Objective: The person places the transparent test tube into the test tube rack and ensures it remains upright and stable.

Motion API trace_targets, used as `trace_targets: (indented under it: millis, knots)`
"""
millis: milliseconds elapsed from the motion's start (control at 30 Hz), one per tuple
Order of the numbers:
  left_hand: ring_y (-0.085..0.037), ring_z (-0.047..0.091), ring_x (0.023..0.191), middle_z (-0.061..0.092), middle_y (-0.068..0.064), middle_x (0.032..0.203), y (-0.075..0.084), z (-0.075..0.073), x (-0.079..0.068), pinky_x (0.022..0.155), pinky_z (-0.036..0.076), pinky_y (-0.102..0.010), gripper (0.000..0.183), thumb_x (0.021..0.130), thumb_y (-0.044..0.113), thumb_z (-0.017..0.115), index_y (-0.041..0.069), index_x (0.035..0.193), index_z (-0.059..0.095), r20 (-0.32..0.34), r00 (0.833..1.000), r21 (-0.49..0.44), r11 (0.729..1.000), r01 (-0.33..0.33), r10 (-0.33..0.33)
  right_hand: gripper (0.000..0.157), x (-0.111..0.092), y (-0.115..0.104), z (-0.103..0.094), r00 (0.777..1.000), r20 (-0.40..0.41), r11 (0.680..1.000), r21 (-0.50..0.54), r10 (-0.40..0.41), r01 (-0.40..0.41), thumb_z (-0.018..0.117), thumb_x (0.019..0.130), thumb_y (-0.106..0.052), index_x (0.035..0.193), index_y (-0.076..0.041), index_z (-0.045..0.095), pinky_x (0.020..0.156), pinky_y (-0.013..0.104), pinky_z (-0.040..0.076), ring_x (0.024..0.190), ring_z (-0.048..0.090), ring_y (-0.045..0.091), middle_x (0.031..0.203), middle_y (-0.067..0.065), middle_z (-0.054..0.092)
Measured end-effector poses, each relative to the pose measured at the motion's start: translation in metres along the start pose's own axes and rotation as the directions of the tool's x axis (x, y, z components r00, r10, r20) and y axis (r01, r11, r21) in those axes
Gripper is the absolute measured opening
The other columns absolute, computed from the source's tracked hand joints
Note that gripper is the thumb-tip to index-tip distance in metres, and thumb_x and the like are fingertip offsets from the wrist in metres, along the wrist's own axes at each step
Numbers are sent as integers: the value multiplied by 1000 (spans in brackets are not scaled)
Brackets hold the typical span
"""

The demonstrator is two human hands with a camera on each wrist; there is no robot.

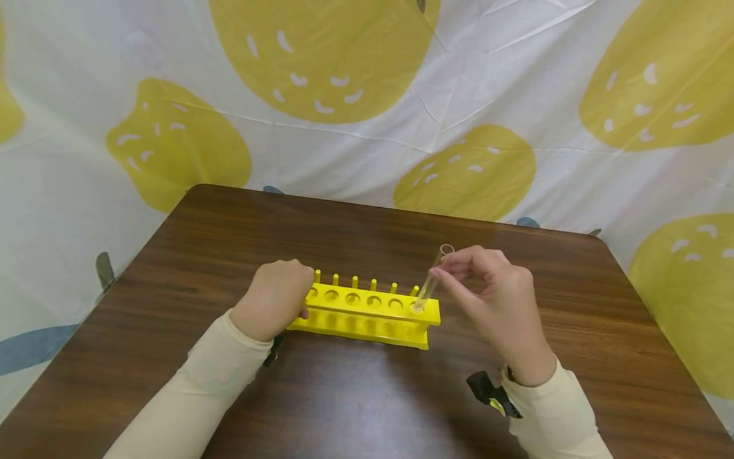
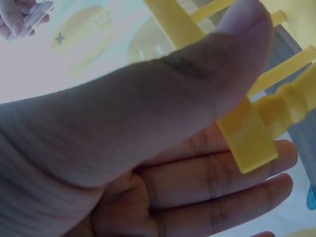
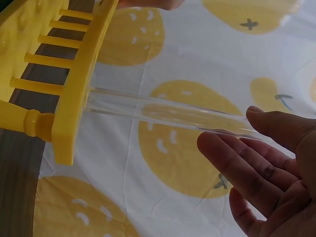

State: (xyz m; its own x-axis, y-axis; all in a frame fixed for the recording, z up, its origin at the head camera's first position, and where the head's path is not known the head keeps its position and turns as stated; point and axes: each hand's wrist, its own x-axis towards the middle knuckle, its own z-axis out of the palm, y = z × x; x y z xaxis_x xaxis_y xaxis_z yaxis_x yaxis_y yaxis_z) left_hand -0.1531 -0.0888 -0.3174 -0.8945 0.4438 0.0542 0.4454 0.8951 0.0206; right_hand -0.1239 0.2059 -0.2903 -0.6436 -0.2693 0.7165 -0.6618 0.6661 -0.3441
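A yellow test tube rack [image 1: 367,312] stands on the table, with a row of holes in its top plate and a row of pegs behind them. My left hand [image 1: 276,298] grips the rack's left end; in the left wrist view the thumb [image 2: 237,59] lies over the yellow top plate [image 2: 249,140] and the fingers lie beneath. A clear glass test tube [image 3: 163,108] is pinched near its open top by the thumb and fingers of my right hand [image 1: 499,293]. Tilted, the tube has its lower end at the rightmost hole of the rack. How deep it sits is unclear.
The rack is on a dark brown wooden table [image 1: 344,395]. Behind the table hangs a white cloth [image 1: 367,137] printed with yellow lemons. A black strap-like device [image 1: 493,394] is on the right wrist.
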Motion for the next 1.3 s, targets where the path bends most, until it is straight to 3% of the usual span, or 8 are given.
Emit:
trace_targets:
  millis: [167, 400, 567, 733, 867, 1033, 1200, 1300]
  knots:
    - [-11, 44, 54, 49, 3, 56, 0, 1, -1, 50, 52, -30, 32, 67, 15, 98, 4, 74, 69, -26, 1000, 6, 1000, -5, 5, 23, -1, 2, 3, 999, 47, 1000, -13, -1, 1, 90, 77, -1, 92, -8, 74, 73, 17, 47, 82, 62, 16, 85, -2, 76]
    - [-12, 48, 55, 52, 2, 59, 0, 1, 0, 52, 53, -31, 32, 69, 17, 98, 3, 79, 71, -8, 1000, 4, 1000, -1, 1, 18, -2, 6, 4, 993, 117, 998, -52, 33, -27, 89, 79, -5, 89, -8, 74, 79, 38, 44, 78, 62, 19, 81, -1, 75]
    - [-12, 46, 56, 52, 2, 59, 0, 0, 0, 52, 52, -30, 31, 69, 15, 97, 3, 78, 70, -2, 1000, -6, 1000, -1, 1, 17, -1, 7, 3, 983, 171, 996, -59, 70, -61, 90, 79, -6, 86, -9, 74, 87, 43, 42, 75, 63, 21, 79, -1, 75]
    - [-11, 44, 55, 51, 3, 58, 0, 0, 0, 51, 51, -29, 31, 69, 15, 97, 4, 76, 70, -12, 1000, -9, 1000, -3, 3, 15, 0, 9, 3, 966, 239, 992, -92, 101, -81, 90, 78, -8, 82, -12, 76, 88, 42, 41, 71, 62, 15, 74, -6, 71]
    - [-12, 46, 55, 52, 2, 58, 0, 0, -1, 51, 52, -29, 31, 68, 15, 98, 4, 75, 70, -21, 1000, -2, 1000, -4, 4, 13, 1, 11, 4, 937, 320, 987, -114, 143, -112, 89, 81, -12, 80, -16, 77, 88, 41, 41, 63, 61, 6, 70, -13, 68]
    - [-12, 48, 56, 54, 1, 60, 0, -1, -2, 52, 52, -30, 32, 68, 17, 98, 3, 78, 70, -19, 1000, -3, 1000, -6, 6, 14, 2, 12, 5, 903, 386, 980, -138, 189, -147, 87, 84, -14, 77, -19, 76, 81, 39, 45, 65, 58, 6, 67, -16, 65]
    - [-13, 51, 57, 58, 0, 63, 0, -3, -2, 53, 54, -31, 33, 69, 17, 98, 2, 82, 71, -5, 1000, -8, 1000, -6, 6, 14, 1, 15, 6, 892, 411, 981, -134, 187, -143, 87, 83, -14, 77, -18, 75, 67, 32, 50, 63, 57, 3, 67, -16, 65]
    - [-13, 51, 57, 57, 0, 63, 0, -3, -2, 53, 54, -31, 33, 69, 18, 97, 3, 82, 71, -5, 1000, -7, 1000, -7, 7, 14, 1, 16, 7, 891, 419, 983, -129, 176, -133, 88, 83, -13, 77, -17, 75, 66, 31, 50, 61, 58, 1, 67, -16, 65]
